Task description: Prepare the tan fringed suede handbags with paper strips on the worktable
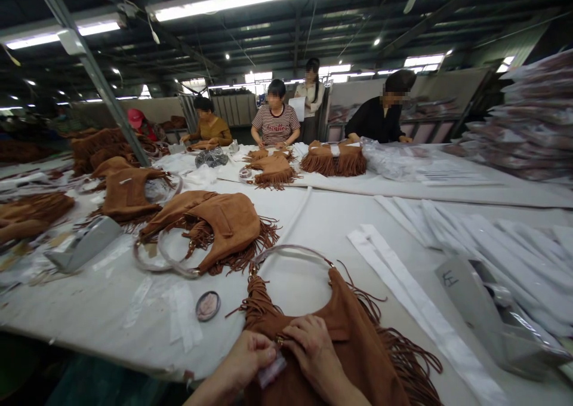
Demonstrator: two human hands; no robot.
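A brown suede-like handbag (358,346) with long fringe lies at the table's front edge, its wrapped handle pointing away from me. My left hand (250,353) is closed in a pinch beside a small gold-coloured metal fitting (280,340) on the bag. From under its fingertips hangs a small clear plastic packet (271,370) with something pinkish inside. My right hand (313,345) rests on the bag, its fingers bent and gripping at the same fitting from the other side. The fingertips partly hide the fitting.
More fringed bags (235,221) lie to the left. A round dish (208,306) sits near my left hand. Tape dispensers (496,316) stand on both sides, with white strips (412,286) at right. Several people work across the table (313,227). Wrapped packages (532,119) are stacked far right.
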